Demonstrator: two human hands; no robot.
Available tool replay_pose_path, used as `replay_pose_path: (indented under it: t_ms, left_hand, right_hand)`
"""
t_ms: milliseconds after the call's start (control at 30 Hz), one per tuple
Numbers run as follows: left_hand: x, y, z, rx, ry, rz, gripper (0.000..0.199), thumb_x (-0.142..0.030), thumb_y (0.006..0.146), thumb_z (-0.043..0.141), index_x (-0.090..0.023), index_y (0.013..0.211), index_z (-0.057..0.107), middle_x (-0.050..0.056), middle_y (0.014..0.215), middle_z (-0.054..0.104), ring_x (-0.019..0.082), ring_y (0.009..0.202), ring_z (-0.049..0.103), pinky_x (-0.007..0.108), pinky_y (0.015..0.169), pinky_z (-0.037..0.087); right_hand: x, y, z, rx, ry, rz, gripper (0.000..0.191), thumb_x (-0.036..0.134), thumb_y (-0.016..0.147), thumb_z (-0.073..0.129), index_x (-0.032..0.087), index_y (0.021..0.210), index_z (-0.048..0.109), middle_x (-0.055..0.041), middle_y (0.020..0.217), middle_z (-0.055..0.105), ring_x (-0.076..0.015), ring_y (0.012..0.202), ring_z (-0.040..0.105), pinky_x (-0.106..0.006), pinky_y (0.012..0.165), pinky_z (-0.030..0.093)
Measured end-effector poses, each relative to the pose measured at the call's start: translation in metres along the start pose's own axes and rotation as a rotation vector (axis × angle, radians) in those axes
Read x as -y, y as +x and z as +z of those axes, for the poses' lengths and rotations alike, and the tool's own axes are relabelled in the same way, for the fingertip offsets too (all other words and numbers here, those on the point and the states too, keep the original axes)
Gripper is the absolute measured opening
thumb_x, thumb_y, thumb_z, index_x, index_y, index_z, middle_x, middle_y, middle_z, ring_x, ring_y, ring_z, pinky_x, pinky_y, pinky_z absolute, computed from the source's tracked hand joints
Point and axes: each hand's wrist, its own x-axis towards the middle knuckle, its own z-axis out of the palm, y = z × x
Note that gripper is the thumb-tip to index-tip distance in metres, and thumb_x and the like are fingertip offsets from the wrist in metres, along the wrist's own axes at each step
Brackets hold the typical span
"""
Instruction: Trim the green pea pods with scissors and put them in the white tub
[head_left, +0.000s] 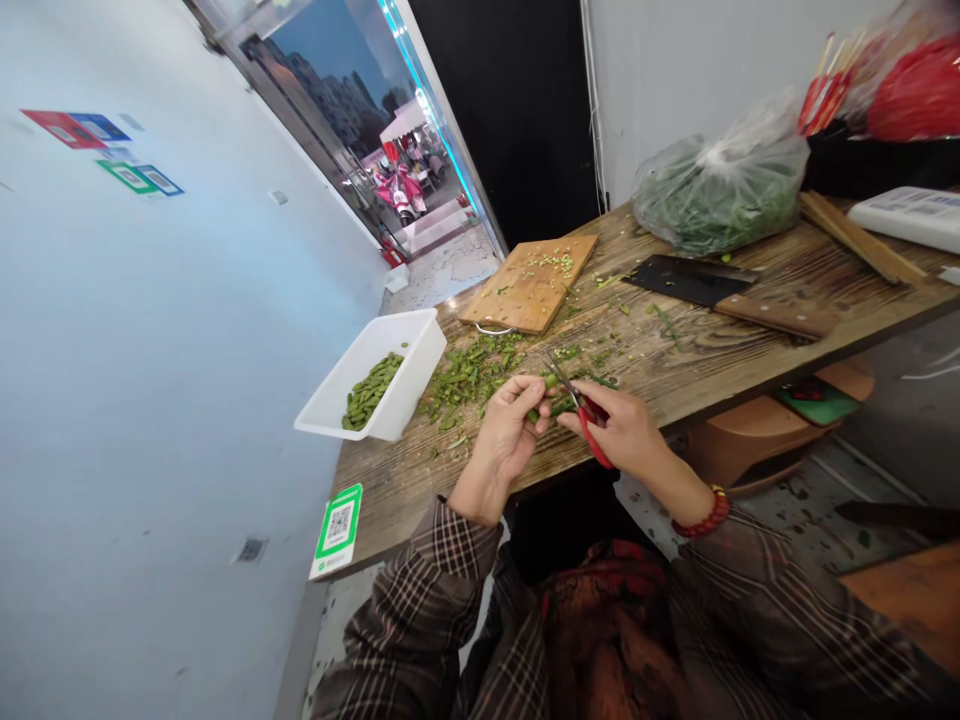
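Red-handled scissors point(592, 432) are gripped in my right hand point(626, 425), their blades apart and pointing toward my left hand point(514, 425). A green edamame pod point(552, 381) is pinched between the left thumb and fingers, close to the blades. Whether the blades touch the pod I cannot tell. Loose pods and green trimmings point(472, 375) lie heaped on the wooden table point(390, 500) just beyond my hands. To the left stands a white plastic tub point(409, 390) with a pile of pods point(373, 390) in it.
A wooden cutting board point(536, 285) with scraps lies at the back. Rightward are a cleaver point(727, 292), a plastic bag of greens point(720, 195), wooden strips point(859, 237) and a white device point(911, 213). A QR code card point(337, 530) sits at the left corner; an orange stool point(750, 440) is below.
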Motion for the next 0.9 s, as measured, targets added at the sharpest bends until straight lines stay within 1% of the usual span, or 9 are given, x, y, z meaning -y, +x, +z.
replay_pose_path:
  t_ms: [233,333,433,533,600,633,733,800,900]
  left_hand:
    - [-0.004,0.009,-0.004,0.001,0.021,0.019,0.025,-0.024,0.067,0.077,-0.015,0.077,0.056,-0.001,0.069,0.061,0.005,0.053,0.052,0.015,0.044,0.038]
    - [-0.014,0.017,-0.014,0.013,-0.023,0.004,0.019,-0.023,0.072,0.071,-0.016,0.080,0.055,0.001,0.077,0.064,0.008,0.062,0.059,0.017,0.052,0.045]
    - [-0.020,0.024,-0.021,0.007,-0.058,-0.035,0.017,-0.023,0.072,0.067,-0.017,0.081,0.054,0.002,0.080,0.065,0.010,0.068,0.062,0.020,0.057,0.049]
    - [-0.015,0.030,-0.020,0.035,0.035,-0.052,0.021,-0.028,0.071,0.071,-0.016,0.076,0.053,-0.003,0.065,0.055,0.005,0.051,0.050,0.015,0.045,0.038]
    - [-0.006,0.034,-0.015,0.087,0.248,-0.041,0.022,-0.032,0.071,0.071,-0.016,0.075,0.056,-0.006,0.057,0.046,0.003,0.042,0.037,0.015,0.040,0.028]
    - [-0.002,0.037,-0.012,0.123,0.409,-0.016,0.021,-0.032,0.072,0.071,-0.016,0.074,0.059,-0.006,0.055,0.045,0.004,0.043,0.036,0.016,0.041,0.028]
    - [0.013,0.045,-0.003,0.235,0.981,0.177,0.007,-0.023,0.072,0.069,-0.016,0.072,0.066,-0.001,0.061,0.055,0.009,0.057,0.049,0.022,0.058,0.039]
    - [0.020,0.051,0.001,0.274,1.291,0.327,0.003,-0.016,0.070,0.068,-0.018,0.071,0.069,0.002,0.069,0.059,0.014,0.068,0.053,0.026,0.068,0.042]
    - [0.027,0.057,0.003,0.261,1.507,0.419,0.008,-0.013,0.068,0.068,-0.020,0.071,0.069,0.003,0.071,0.059,0.017,0.068,0.052,0.028,0.067,0.041]
  right_hand:
    - [-0.012,0.003,-0.022,0.076,-0.051,0.046,0.037,0.047,0.082,0.062,0.019,0.106,0.068,-0.0049,0.077,0.068,-0.0170,0.065,0.060,-0.027,0.063,0.044]
    - [-0.025,0.008,-0.035,-0.019,0.015,0.181,0.039,0.047,0.080,0.064,0.019,0.106,0.069,-0.0042,0.077,0.068,-0.0166,0.067,0.060,-0.027,0.064,0.045]
    - [-0.036,0.012,-0.043,-0.119,0.173,0.331,0.041,0.048,0.078,0.065,0.017,0.104,0.068,-0.0007,0.067,0.062,-0.0141,0.059,0.056,-0.026,0.056,0.043]
    - [-0.039,0.014,-0.045,-0.159,0.341,0.408,0.041,0.048,0.074,0.067,0.016,0.101,0.068,0.0022,0.061,0.056,-0.0114,0.052,0.049,-0.024,0.051,0.040]
    - [-0.040,0.014,-0.045,-0.169,0.402,0.423,0.041,0.047,0.073,0.068,0.016,0.100,0.067,0.0028,0.061,0.055,-0.0102,0.052,0.047,-0.023,0.049,0.039]
    - [-0.040,0.014,-0.045,-0.170,0.414,0.427,0.041,0.046,0.072,0.069,0.016,0.101,0.067,0.0031,0.061,0.054,-0.0097,0.051,0.046,-0.023,0.049,0.038]
    - [-0.041,0.013,-0.045,-0.171,0.429,0.439,0.042,0.047,0.074,0.067,0.017,0.103,0.067,0.0039,0.060,0.053,-0.0086,0.049,0.045,-0.022,0.048,0.038]
    - [-0.042,0.013,-0.045,-0.175,0.437,0.438,0.042,0.047,0.075,0.066,0.016,0.104,0.066,0.0038,0.061,0.053,-0.0082,0.049,0.045,-0.022,0.047,0.038]
    - [-0.045,0.013,-0.046,-0.176,0.433,0.421,0.044,0.048,0.075,0.066,0.015,0.106,0.066,0.0032,0.062,0.054,-0.0085,0.049,0.046,-0.022,0.048,0.039]
